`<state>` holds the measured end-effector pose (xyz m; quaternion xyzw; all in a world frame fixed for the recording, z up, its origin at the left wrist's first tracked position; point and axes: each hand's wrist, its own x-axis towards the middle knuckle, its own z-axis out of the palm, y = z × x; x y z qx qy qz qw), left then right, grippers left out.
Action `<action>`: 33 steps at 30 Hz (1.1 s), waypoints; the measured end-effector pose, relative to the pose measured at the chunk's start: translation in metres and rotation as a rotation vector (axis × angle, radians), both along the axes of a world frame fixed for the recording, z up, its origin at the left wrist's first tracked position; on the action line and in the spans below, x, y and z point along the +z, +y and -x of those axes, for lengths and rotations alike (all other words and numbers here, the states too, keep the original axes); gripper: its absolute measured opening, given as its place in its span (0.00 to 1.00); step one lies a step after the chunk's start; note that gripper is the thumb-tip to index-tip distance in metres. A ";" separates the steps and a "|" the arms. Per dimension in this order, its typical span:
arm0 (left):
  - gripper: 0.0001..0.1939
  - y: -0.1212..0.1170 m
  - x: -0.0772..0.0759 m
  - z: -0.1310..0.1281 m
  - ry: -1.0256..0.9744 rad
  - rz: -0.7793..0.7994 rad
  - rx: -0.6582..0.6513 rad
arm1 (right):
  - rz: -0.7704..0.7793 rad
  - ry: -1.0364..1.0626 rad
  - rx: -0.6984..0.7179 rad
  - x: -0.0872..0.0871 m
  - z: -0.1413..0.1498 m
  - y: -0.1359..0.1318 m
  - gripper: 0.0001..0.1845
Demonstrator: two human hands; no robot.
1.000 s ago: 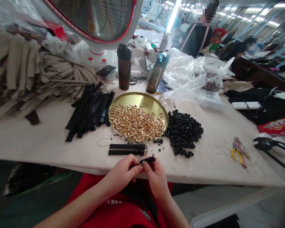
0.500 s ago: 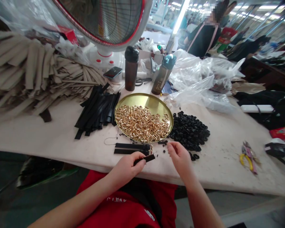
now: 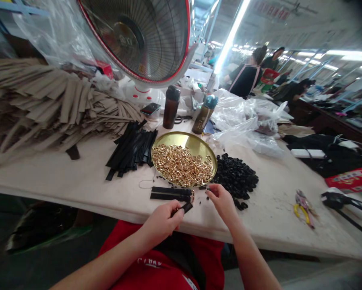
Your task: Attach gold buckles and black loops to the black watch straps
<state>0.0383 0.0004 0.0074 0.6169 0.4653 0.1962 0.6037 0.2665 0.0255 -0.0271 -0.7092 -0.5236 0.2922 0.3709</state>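
My left hand [image 3: 165, 217] is closed around a short black strap [image 3: 187, 207], whose end juts out past the thumb to the right. Just beyond it, two black straps with gold buckles [image 3: 171, 193] lie side by side on the table. My right hand [image 3: 220, 200] pinches at a small black piece [image 3: 207, 191] near the tray's front edge; the fingers partly cover it. Gold buckles [image 3: 183, 165] are heaped in the round gold tray [image 3: 189, 139]. On the tray's right sits a pile of small black loops [image 3: 236, 175], and on its left a stack of black straps [image 3: 134, 149].
Behind the tray stand a dark bottle [image 3: 171, 108], a second bottle [image 3: 203, 114] and a fan [image 3: 138, 40]. Beige strips [image 3: 56, 96] are piled at left, plastic bags [image 3: 244, 125] at back right. Pliers [image 3: 303, 209] lie at right. Other people are in the background.
My right hand has moved left and its fingertips have come to the small black piece. The strap in my left hand has tilted more. The camera view has risen slightly.
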 end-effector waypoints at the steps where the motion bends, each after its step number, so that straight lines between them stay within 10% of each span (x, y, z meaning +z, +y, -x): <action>1: 0.12 0.001 0.004 -0.002 0.009 -0.061 -0.008 | 0.003 0.051 0.017 0.004 0.005 -0.006 0.12; 10: 0.11 0.001 0.010 -0.011 0.114 -0.409 0.003 | 0.068 0.878 0.084 0.021 0.059 -0.042 0.13; 24: 0.13 0.020 0.002 -0.004 0.261 -0.405 -0.267 | 0.058 0.450 0.182 0.014 0.048 -0.048 0.10; 33: 0.12 0.026 0.011 -0.008 0.209 -0.308 -0.304 | 0.169 0.687 0.112 0.004 0.048 -0.038 0.11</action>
